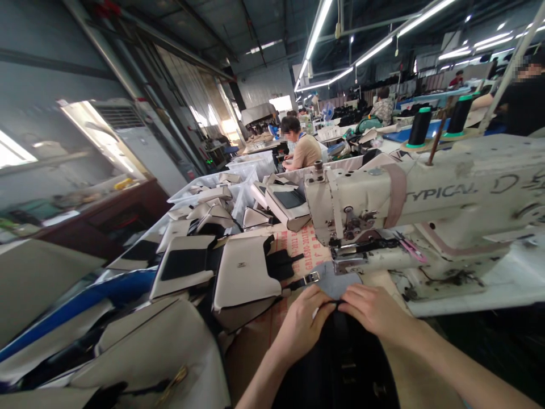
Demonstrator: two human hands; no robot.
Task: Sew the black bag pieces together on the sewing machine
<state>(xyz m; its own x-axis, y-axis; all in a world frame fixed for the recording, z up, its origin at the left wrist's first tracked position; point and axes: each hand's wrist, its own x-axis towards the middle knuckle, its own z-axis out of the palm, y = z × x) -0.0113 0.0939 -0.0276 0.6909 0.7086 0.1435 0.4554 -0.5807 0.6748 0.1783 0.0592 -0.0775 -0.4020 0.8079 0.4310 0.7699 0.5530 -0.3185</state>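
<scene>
My left hand (303, 325) and my right hand (371, 309) meet in front of a cream sewing machine (426, 199). Both are closed in a pinch on the top edge of a black bag piece (340, 369) that hangs down towards me. Just beyond my fingertips lies a small grey fabric piece (334, 278) under the machine's needle end. A black strap with a metal buckle (303, 280) lies to the left of it.
Cream and black bag parts (238, 272) are piled on the left, more in clear bins (221, 187) behind. Black thread spools (419, 128) stand above the machine. Other people sit at tables further back (302, 147). A dark wooden desk (106, 216) stands at left.
</scene>
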